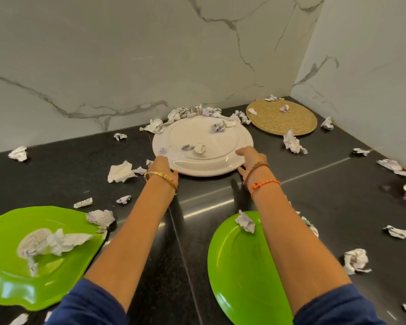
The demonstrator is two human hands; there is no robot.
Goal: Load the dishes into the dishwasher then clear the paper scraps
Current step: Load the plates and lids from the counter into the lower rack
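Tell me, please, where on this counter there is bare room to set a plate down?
The dark counter lies bare right of the right hand, below the woven mat. A strip between the two green plates is crossed by the forearms. Scraps crowd the wall behind the white plate.

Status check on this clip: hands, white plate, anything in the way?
Left hand and right hand grip white plate by its near rim. Plate flat on black counter. Paper scraps lie on it.

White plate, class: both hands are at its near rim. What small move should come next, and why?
Probably tip the white plate so the paper scraps slide off before lifting. The left hand and right hand already hold its near edge, and crumpled bits still lie on it.
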